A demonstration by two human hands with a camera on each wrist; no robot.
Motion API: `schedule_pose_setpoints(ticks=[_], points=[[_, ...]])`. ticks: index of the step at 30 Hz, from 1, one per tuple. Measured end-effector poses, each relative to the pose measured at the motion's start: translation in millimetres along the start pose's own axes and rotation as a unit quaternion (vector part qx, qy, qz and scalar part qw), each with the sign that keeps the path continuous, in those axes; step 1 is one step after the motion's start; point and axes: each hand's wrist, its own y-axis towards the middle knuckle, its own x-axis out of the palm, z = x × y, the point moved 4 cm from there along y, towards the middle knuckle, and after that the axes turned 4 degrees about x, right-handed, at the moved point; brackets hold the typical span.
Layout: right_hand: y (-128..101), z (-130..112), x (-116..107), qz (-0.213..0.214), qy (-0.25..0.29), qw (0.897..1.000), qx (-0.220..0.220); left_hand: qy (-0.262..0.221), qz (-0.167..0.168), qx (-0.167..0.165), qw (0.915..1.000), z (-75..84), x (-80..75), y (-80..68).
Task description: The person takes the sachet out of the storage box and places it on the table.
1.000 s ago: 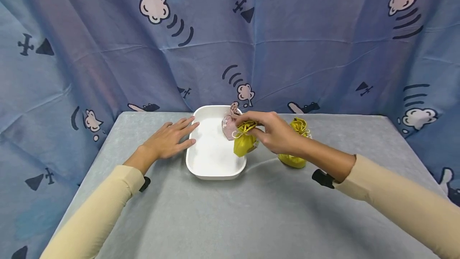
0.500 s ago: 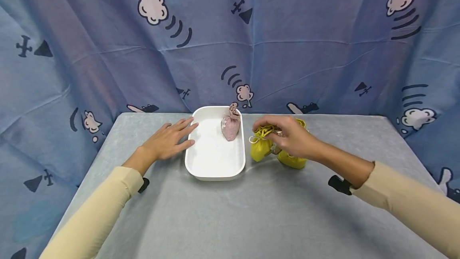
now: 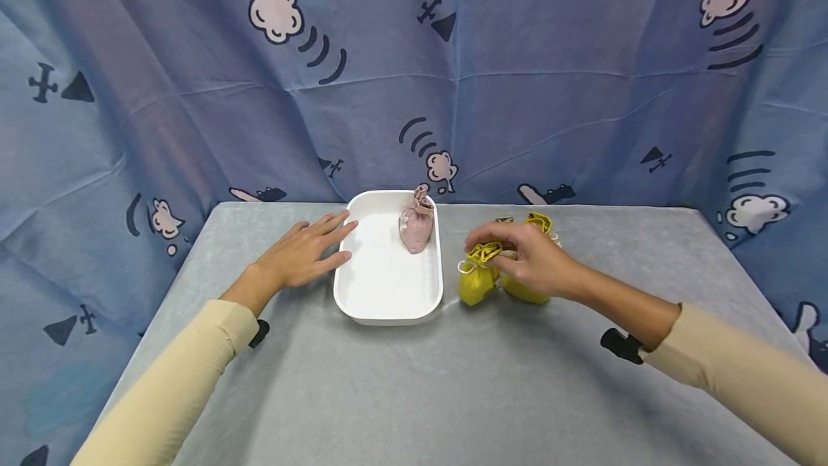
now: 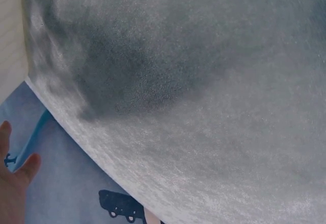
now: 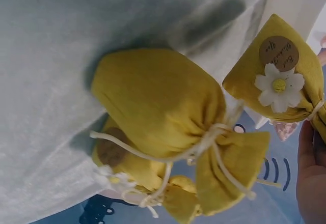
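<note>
The hands: right hand [image 3: 530, 261] pinches a gathered yellow cloth pouch [image 3: 477, 280]; left hand [image 3: 304, 254] rests flat on felt tablecloth [image 3: 414, 380].

Yellow drawstring pouches [image 3: 477, 283] w/ white daisy & brown round tag; pink pouch [image 3: 415, 224] in white tray [image 3: 382, 297]. Grey bench [image 3: 414, 380]. Blue backdrop [image 3: 517, 92], cartoon clouds & planes. Cream sleeves [image 3: 175, 380].
</note>
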Motion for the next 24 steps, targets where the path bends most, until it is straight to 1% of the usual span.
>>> schedule_pose_setpoints(ticks=[4,12,17,24], points=[[-4,7,3,-0.002,-0.005,1.0,0.014,0.0,0.004,0.004,1.0,0.2,-0.2,-0.1],[-10,19,7,0.001,-0.008,1.0,0.004,-0.002,0.004,0.004,1.0,-0.1,0.9,-0.1],[-11,26,12,-0.006,-0.003,1.0,0.008,-0.003,0.003,0.001,1.0,-0.4,1.3,0.2],[-10,28,13,-0.012,0.002,1.0,0.009,-0.004,0.003,-0.003,1.0,-0.6,2.0,0.5]])
